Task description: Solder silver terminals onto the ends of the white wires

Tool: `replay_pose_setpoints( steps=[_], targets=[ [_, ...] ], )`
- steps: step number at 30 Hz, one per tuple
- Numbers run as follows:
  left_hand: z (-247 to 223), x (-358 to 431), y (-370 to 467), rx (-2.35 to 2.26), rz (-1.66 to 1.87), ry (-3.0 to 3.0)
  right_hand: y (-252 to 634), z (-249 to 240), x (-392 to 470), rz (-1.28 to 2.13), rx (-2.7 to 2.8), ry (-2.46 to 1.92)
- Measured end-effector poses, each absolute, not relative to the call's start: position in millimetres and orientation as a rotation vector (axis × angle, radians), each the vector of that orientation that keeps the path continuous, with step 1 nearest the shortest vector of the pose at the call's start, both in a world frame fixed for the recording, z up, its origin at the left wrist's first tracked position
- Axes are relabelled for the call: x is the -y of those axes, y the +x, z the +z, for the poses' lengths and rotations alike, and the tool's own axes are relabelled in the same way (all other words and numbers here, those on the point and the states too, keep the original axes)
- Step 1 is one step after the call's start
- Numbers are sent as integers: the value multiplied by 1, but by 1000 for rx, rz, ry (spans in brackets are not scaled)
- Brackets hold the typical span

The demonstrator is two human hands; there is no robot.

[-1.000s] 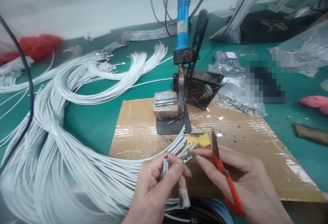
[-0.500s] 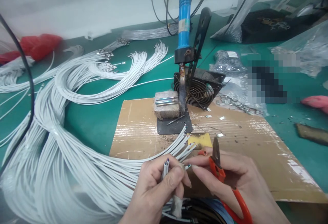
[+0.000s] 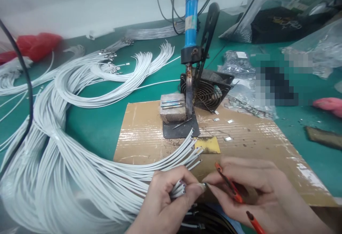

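Note:
Several white cables [image 3: 177, 188] are gripped in my left hand [image 3: 171, 198], their cut ends showing between thumb and fingers. One cable tip pokes out at the left thumb tip, and the thumb and index fingertip of my right hand [image 3: 248, 187] meet it. Orange-handled scissors [image 3: 235, 193] lie held within my right hand, their blades partly hidden by the fingers. A large bundle of white cables [image 3: 107, 169] runs from the left to my left hand, with loose ends fanned over the cardboard [image 3: 267, 162].
A blue soldering tool [image 3: 191, 23] stands upright over a block [image 3: 173, 108] on a black plate. Behind it sits a black fan [image 3: 211, 91]. A yellow sponge [image 3: 207, 145] lies on the cardboard. Plastic bags [image 3: 237, 66] of metal parts sit to the right.
The right hand has shifted a little right and turned, so the scissors lie flatter. More cable ends show in the left hand. The view has moved slightly.

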State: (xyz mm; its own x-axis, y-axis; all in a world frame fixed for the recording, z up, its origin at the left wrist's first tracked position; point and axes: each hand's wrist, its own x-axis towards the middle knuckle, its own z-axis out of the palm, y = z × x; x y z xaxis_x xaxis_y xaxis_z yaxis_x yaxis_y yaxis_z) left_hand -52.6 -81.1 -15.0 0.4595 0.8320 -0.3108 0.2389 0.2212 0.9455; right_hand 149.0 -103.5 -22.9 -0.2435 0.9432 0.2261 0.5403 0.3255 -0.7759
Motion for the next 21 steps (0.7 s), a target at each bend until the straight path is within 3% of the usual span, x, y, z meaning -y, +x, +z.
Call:
replay_pose_setpoints(
  steps=[5,10,21],
  targets=[
    [-14,79,-56,-1023,534,1289,156,-31,100,303,2073,-1186],
    [-7,83,-63,-1055,527,1029,198,-41,96,-19,1934,-1573],
    [-8,81,-57,-1038,648,755,162,-62,116,416,1851,-1573]
  ],
)
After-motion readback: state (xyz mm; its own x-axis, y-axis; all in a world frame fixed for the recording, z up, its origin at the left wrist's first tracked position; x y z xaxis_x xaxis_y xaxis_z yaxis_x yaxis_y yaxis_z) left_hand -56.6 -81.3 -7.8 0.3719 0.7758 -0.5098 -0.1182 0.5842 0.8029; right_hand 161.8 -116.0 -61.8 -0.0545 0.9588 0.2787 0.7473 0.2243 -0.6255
